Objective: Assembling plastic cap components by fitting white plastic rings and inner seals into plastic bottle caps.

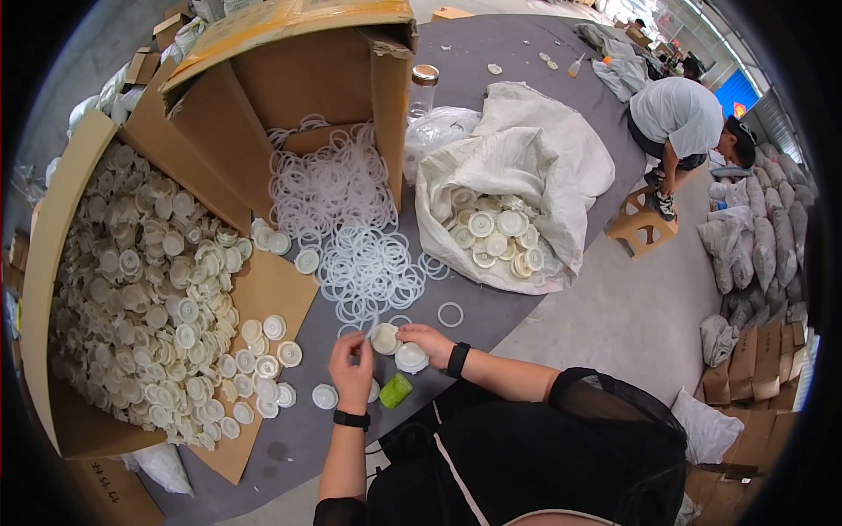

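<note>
White plastic caps: right hand (427,340) pinches one cap (384,338) at its fingertips, a second cap (411,357) tucked just under the palm. Left hand (352,364) is loosely curled beside them, can't tell if it's holding anything. Silicone rings (364,263) piled just beyond.

Two round white plastic caps sit at the near edge of the grey table: one cap (384,338) tilted up on edge, its hollow face showing, and just right of it a second cap (410,357), dome side up, partly covered by fingers.
</note>
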`<state>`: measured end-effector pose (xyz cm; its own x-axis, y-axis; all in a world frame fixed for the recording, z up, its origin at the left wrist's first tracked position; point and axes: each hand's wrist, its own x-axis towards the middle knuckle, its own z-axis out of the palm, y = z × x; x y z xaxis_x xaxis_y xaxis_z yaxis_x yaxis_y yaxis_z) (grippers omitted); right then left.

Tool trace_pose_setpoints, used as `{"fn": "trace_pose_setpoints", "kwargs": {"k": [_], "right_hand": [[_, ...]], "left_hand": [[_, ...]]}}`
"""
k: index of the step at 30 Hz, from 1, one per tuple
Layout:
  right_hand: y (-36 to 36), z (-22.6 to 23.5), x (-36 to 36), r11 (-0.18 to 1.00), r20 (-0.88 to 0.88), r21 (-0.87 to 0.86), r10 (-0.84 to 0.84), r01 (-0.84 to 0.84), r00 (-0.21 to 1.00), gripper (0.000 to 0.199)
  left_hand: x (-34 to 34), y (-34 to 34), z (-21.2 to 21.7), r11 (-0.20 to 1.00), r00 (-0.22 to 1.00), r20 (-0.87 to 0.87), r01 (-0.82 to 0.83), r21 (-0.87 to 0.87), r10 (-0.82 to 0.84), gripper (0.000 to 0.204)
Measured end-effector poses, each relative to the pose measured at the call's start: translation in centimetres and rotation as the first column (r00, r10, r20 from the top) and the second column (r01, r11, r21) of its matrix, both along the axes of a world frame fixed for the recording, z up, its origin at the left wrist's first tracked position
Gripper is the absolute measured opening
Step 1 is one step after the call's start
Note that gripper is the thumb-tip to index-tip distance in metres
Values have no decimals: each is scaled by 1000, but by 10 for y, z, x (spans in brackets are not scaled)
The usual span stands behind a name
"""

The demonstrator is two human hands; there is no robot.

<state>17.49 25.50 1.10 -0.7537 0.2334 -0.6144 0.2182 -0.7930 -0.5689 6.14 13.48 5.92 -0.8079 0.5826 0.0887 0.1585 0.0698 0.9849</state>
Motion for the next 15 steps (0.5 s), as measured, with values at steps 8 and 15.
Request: {"fn": "trace_pose_setpoints", "kwargs": {"k": [8, 15], "right_hand": [[0, 22, -13, 956, -69, -277, -125, 101, 990, 18], [-3, 14, -12, 1000, -135, -13, -10, 8, 991, 20]], "left_hand": [[5, -7, 3, 966, 809, -536, 146, -213, -241, 12], [7, -11, -3, 981, 928, -328, 137, -136, -175, 12]]}}
